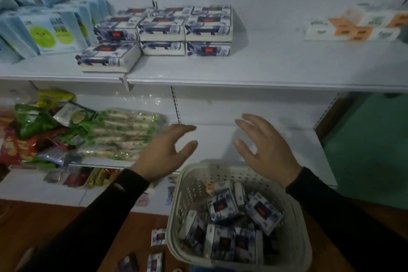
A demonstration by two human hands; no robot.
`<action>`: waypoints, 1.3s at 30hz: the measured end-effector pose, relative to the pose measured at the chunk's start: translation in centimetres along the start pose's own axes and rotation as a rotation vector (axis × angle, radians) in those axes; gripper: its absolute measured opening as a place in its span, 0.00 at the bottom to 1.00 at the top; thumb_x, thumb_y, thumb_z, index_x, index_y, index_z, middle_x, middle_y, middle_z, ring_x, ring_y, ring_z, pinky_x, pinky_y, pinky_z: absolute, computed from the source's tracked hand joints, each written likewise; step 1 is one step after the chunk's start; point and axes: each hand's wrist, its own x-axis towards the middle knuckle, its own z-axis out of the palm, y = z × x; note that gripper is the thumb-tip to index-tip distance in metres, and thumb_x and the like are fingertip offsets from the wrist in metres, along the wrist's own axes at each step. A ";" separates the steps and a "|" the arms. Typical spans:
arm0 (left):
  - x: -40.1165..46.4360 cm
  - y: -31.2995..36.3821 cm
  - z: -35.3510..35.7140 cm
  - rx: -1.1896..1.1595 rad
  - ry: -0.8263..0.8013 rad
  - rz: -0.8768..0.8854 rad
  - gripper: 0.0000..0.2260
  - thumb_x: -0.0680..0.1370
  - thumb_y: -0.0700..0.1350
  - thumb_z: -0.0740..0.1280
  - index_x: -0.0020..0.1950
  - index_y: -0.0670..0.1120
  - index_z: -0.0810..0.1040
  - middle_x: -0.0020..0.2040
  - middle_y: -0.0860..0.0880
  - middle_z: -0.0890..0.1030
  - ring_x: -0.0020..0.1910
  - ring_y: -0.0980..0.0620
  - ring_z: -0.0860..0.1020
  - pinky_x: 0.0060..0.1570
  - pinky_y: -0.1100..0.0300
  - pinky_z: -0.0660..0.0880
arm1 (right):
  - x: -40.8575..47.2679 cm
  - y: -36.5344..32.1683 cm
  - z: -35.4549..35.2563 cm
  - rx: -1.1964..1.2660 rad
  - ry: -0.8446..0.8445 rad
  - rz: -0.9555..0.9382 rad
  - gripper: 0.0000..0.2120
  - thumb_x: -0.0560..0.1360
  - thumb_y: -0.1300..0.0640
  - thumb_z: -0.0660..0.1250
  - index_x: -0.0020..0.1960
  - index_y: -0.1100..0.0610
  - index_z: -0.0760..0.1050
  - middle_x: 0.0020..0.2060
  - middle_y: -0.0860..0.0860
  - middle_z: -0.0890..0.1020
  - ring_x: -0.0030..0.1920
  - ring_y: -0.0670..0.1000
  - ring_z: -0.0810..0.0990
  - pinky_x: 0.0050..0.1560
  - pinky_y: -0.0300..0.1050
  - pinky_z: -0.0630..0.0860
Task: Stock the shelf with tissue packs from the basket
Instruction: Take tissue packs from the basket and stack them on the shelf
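While stacked on the shelf point(220, 73), tissue packs point(163, 28) show blue-white wrappers with red labels.

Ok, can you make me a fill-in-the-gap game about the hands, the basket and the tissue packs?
1. Both hands, the left hand and the right hand, are holding ____.
2. The loose blue-and-white tissue packs lie inside the white ____.
3. The stacked tissue packs sit on the ____ shelf.
4. The orange-and-white packs are at the shelf's ____ end.

Missing words: nothing; basket; top; right
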 end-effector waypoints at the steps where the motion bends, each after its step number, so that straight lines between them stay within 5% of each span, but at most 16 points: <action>1: -0.4 -0.2 1.8 -0.008 -0.086 -0.021 0.20 0.79 0.57 0.63 0.69 0.52 0.73 0.64 0.52 0.76 0.61 0.57 0.73 0.60 0.62 0.68 | -1.5 0.6 1.0 0.009 -0.068 0.040 0.27 0.80 0.41 0.54 0.70 0.57 0.73 0.68 0.55 0.73 0.68 0.53 0.70 0.68 0.46 0.67; 5: -2.4 -0.6 8.6 0.007 -0.407 -0.137 0.20 0.79 0.55 0.64 0.69 0.51 0.72 0.65 0.50 0.76 0.60 0.55 0.75 0.58 0.62 0.70 | -7.5 2.8 4.8 0.035 -0.331 0.227 0.29 0.79 0.38 0.50 0.72 0.53 0.70 0.70 0.51 0.71 0.70 0.49 0.68 0.68 0.37 0.62; 11: -5.9 -1.6 17.3 0.031 -0.797 -0.310 0.23 0.80 0.52 0.62 0.73 0.48 0.67 0.64 0.45 0.75 0.63 0.44 0.73 0.62 0.56 0.69 | -15.9 4.8 10.1 0.073 -0.784 0.411 0.22 0.83 0.48 0.55 0.74 0.53 0.65 0.73 0.51 0.66 0.72 0.53 0.65 0.70 0.46 0.65; 15: -8.2 -3.7 22.5 0.043 -0.977 -0.457 0.27 0.81 0.54 0.60 0.78 0.49 0.58 0.76 0.46 0.63 0.72 0.46 0.66 0.69 0.54 0.66 | -18.8 5.0 12.3 0.092 -0.969 0.478 0.20 0.84 0.48 0.53 0.74 0.50 0.64 0.73 0.48 0.65 0.73 0.51 0.64 0.70 0.44 0.63; 18: -9.6 -3.9 24.9 0.013 -1.041 -0.520 0.25 0.82 0.51 0.59 0.78 0.49 0.58 0.75 0.46 0.65 0.71 0.46 0.68 0.67 0.53 0.68 | -19.9 4.8 13.1 0.046 -1.074 0.521 0.21 0.84 0.47 0.52 0.75 0.52 0.63 0.74 0.52 0.66 0.72 0.53 0.63 0.72 0.48 0.63; 22: -9.7 -3.1 25.3 -0.017 -0.839 -0.563 0.15 0.82 0.43 0.56 0.68 0.48 0.69 0.58 0.43 0.79 0.54 0.45 0.78 0.47 0.58 0.71 | -19.9 4.2 12.7 0.157 -1.048 0.675 0.21 0.83 0.47 0.55 0.74 0.53 0.66 0.72 0.53 0.68 0.71 0.53 0.67 0.69 0.47 0.67; 28: -5.6 -2.8 21.1 -0.126 -0.625 -0.594 0.04 0.77 0.44 0.60 0.42 0.51 0.71 0.44 0.42 0.76 0.38 0.49 0.73 0.36 0.58 0.68 | -16.0 4.3 11.1 0.347 -0.821 0.838 0.19 0.83 0.48 0.58 0.71 0.55 0.68 0.64 0.52 0.75 0.62 0.52 0.76 0.60 0.44 0.73; 32: -5.8 -2.7 21.4 -0.057 -0.745 -0.561 0.14 0.78 0.50 0.64 0.61 0.45 0.75 0.57 0.44 0.78 0.54 0.46 0.77 0.52 0.57 0.72 | -14.5 3.9 10.4 0.334 -0.836 0.830 0.16 0.83 0.50 0.56 0.67 0.56 0.71 0.61 0.53 0.77 0.58 0.53 0.77 0.57 0.46 0.74; 36: -8.9 -2.5 23.6 -0.024 -0.981 -0.576 0.30 0.79 0.52 0.64 0.78 0.48 0.58 0.72 0.44 0.69 0.67 0.46 0.71 0.58 0.59 0.69 | -16.7 4.2 10.9 0.308 -0.892 0.822 0.15 0.83 0.51 0.56 0.57 0.61 0.73 0.42 0.51 0.76 0.45 0.54 0.75 0.44 0.45 0.69; 39: -10.0 -2.4 25.2 0.001 -0.950 -0.578 0.30 0.80 0.51 0.62 0.79 0.47 0.53 0.64 0.41 0.76 0.60 0.44 0.76 0.52 0.56 0.73 | -18.5 4.7 11.4 0.319 -0.944 0.822 0.15 0.83 0.47 0.56 0.67 0.51 0.69 0.56 0.44 0.75 0.58 0.50 0.74 0.57 0.39 0.69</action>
